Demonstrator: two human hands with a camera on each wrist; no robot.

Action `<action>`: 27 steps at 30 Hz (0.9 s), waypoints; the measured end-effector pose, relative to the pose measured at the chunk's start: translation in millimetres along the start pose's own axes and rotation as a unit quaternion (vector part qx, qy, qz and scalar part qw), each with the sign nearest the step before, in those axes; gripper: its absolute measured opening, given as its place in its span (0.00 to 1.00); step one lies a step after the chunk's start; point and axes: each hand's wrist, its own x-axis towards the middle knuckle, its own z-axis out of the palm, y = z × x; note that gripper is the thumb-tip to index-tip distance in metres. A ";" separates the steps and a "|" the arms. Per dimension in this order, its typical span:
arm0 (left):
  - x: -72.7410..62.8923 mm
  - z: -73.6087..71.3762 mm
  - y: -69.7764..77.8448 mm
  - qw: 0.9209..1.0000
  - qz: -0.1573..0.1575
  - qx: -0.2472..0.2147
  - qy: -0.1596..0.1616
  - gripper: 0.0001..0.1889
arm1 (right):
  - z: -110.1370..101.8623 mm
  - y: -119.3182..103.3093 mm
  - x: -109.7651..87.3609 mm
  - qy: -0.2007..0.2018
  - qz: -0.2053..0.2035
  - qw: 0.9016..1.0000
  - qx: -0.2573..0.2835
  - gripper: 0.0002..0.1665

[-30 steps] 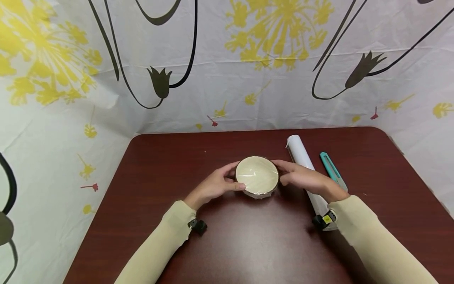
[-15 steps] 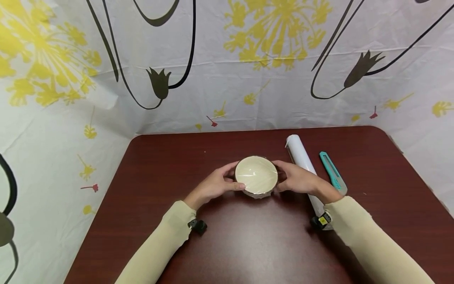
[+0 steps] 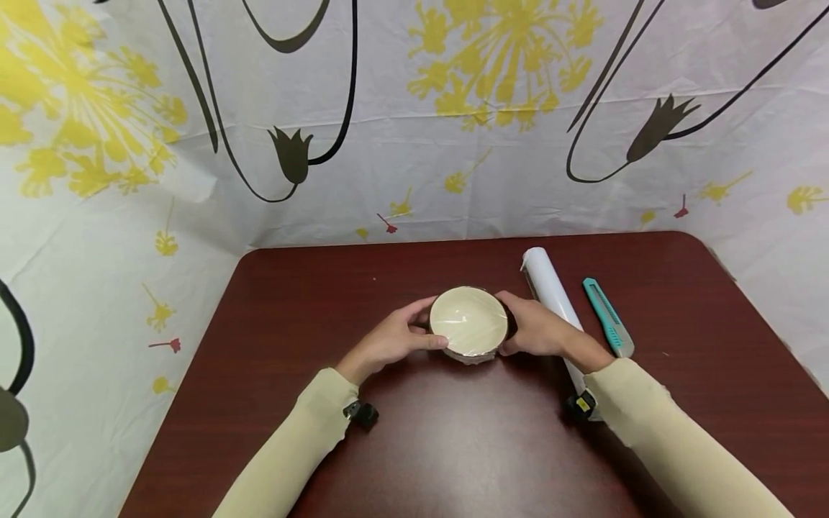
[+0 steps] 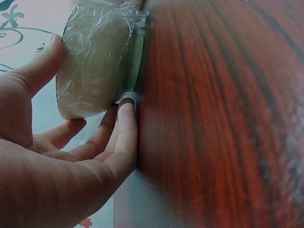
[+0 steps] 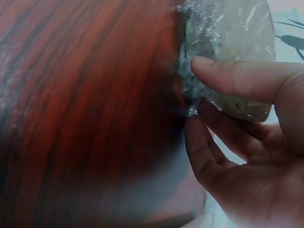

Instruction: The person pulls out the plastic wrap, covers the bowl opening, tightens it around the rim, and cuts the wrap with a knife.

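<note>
A cream-coloured bowl (image 3: 468, 321) stands upright at the table's middle, with clear cling film stretched across its top and down its side. My left hand (image 3: 386, 338) holds its left side, the thumb at the rim and the fingers bent around underneath, as the left wrist view shows. On the opposite side my right hand (image 3: 536, 327) grips the bowl low down. In the right wrist view its thumb presses the crumpled cling film (image 5: 202, 35) against the wall near the base, and its fingers curl beside the foot.
A white roll (image 3: 552, 284), likely of film, lies lengthwise on the dark red table (image 3: 324, 288), partly under my right forearm. To its right lies a teal utility knife (image 3: 607, 315). A patterned white sheet (image 3: 388, 144) hangs behind and beside the table.
My right hand has shifted slightly inward and closed in on the bowl's right side, its thumb coming to the lower wall. The left hand and the bowl have stayed in place.
</note>
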 end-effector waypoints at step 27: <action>-1.6 2.3 3.3 1.000 -0.003 0.001 0.001 0.46 | 5.6 4.1 2.0 0.043 0.009 0.999 0.004 0.40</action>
